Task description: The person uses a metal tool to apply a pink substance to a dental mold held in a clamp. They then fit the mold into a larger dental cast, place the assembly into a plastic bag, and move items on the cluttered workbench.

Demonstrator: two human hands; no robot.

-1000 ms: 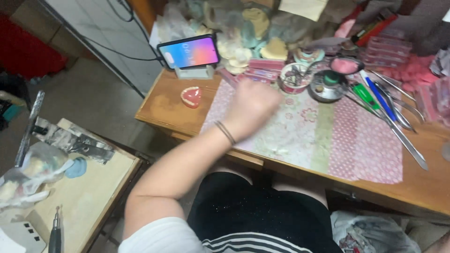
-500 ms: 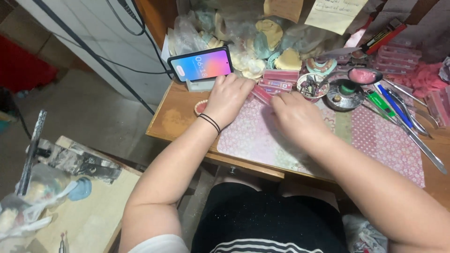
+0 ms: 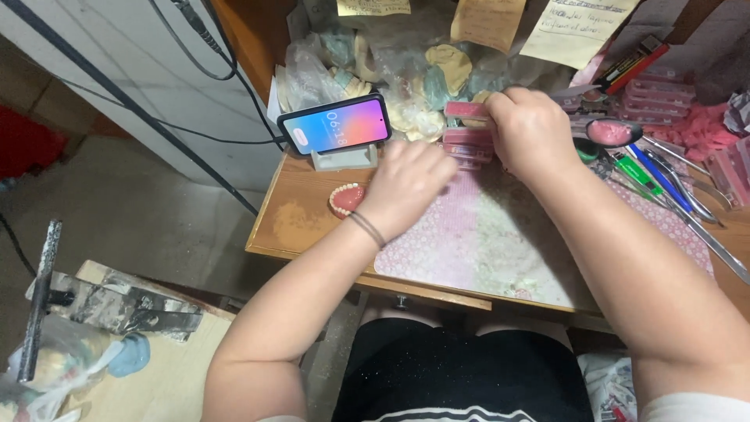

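Fingers of the right hand [image 3: 533, 125]: curled downward over a stack of small pink boxes [image 3: 467, 137], seemingly pinching the top box at its right end; the exact grip is hidden beneath the knuckles. Fingers of the left hand [image 3: 406, 184]: loosely bent and blurred, reaching toward the lower boxes of the same stack, not clearly closed on anything; whether they touch it cannot be told. Landmark: the stack of pink boxes, at the back of a patterned pink mat [image 3: 500, 234] that covers the wooden desk [image 3: 293, 223]. The stack sits within easy reach of both hands, probably so one hand can steady it while the other sorts. Left of the stack: a phone [image 3: 334, 123] propped on a grey stand, its screen tilted toward the person, likely for viewing while working. Left of and nearer the person than the stack: a pink denture model [image 3: 346, 199] lying alone on bare wood, off the mat. Behind the stack: clear bags of pale plaster casts [image 3: 406, 78], heaped against the wall. Right of the stack: a small round dish of pink material [image 3: 611, 133], then metal hand tools and coloured pens [image 3: 664, 176] fanned out with handles toward the person, seemingly for quick pickup. Above the stack: paper notes [image 3: 488, 19] stuck to the wall. Far left of the stack, off the desk: a paint-spattered vice [image 3: 109, 301] on a separate bench.
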